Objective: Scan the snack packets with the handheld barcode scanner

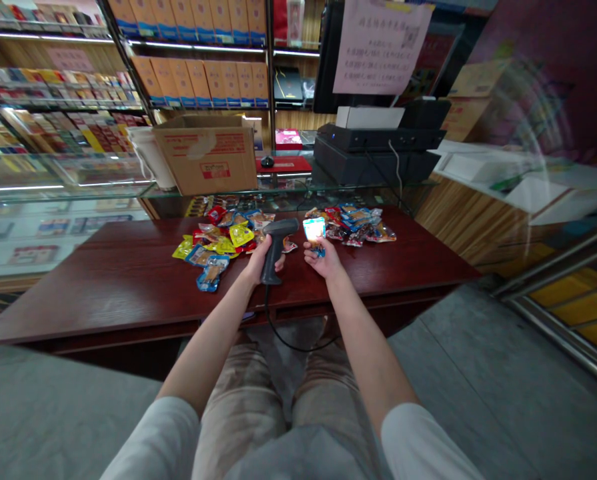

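Our left hand (259,261) grips the handle of a black corded barcode scanner (273,252), with the fingers closed round it and the handle pressed against the palm. The scanner's head tilts up and toward the right of the frame, aiming at a small snack packet (314,232) held in our right hand (324,260). That grip is a pinch: thumb and fingers press together on the packet's lower end, and it stands roughly upright, with its long axis running away from the hand. Its face catches so much glare that we cannot read the print.

The scanner's head and the packet are just apart, not touching, with the packet to the right of the head. Both hands hover just above the dark red wooden bench (128,283), near the middle of the frame.

Two loose heaps of similar packets lie on the bench. The left heap (213,248), mostly yellow and blue, sits beyond and beside our left hand; the right heap (353,227) sits just beyond our right hand. The scanner's cable (283,339) drops from the handle's base and loops below the bench edge toward our lap.
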Motion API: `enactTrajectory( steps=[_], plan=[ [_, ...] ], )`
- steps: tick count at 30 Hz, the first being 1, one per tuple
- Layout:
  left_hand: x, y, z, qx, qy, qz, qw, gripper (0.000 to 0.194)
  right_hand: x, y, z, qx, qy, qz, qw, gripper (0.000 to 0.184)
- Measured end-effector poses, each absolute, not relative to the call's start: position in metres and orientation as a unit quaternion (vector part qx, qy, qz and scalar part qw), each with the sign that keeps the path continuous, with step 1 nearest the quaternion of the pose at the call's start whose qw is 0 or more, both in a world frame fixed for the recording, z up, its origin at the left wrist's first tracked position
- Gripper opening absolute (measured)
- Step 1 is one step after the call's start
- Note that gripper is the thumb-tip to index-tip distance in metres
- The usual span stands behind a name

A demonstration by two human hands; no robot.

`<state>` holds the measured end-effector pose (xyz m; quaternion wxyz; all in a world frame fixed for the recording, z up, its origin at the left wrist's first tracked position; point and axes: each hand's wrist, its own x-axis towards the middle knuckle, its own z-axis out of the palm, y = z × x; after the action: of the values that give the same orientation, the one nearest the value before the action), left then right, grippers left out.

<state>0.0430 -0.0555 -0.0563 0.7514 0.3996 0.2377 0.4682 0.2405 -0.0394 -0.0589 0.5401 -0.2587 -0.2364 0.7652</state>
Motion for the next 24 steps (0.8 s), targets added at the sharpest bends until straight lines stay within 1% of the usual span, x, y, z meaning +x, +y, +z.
enactTrajectory(
  steps=[3, 7, 12, 16, 18, 20, 22, 24],
  plan=[
    [0.044, -0.057, -0.056, 0.426, 0.239, 0.466, 0.738, 0.060, 0.240, -0.040, -0.059, -0.257, -0.227, 0.766, 0.544, 0.014],
    [0.045, -0.058, -0.056, 0.469, 0.239, 0.473, 0.707, 0.064, 0.241, -0.039, -0.059, -0.261, -0.228, 0.761, 0.548, 0.016],
    [0.043, -0.059, -0.057, 0.470, 0.261, 0.454, 0.710, 0.064, 0.242, -0.039, -0.060, -0.259, -0.228, 0.764, 0.545, 0.016],
    [0.041, -0.059, -0.055, 0.468, 0.257, 0.460, 0.709, 0.066, 0.240, -0.035, -0.065, -0.306, -0.247, 0.716, 0.577, 0.020],
    [0.040, -0.059, -0.054, 0.454, 0.264, 0.479, 0.703, 0.066, 0.243, -0.026, -0.064, -0.360, -0.278, 0.655, 0.603, 0.021],
    [0.038, -0.059, -0.052, 0.431, 0.272, 0.511, 0.693, 0.065, 0.252, -0.013, -0.059, -0.439, -0.341, 0.553, 0.620, 0.020],
    [0.035, -0.058, -0.052, 0.407, 0.275, 0.542, 0.681, 0.065, 0.269, 0.004, -0.049, -0.536, -0.425, 0.394, 0.614, 0.020],
    [0.032, -0.056, -0.052, 0.390, 0.279, 0.564, 0.673, 0.066, 0.293, 0.022, -0.040, -0.627, -0.496, 0.185, 0.572, 0.026]
  ],
)
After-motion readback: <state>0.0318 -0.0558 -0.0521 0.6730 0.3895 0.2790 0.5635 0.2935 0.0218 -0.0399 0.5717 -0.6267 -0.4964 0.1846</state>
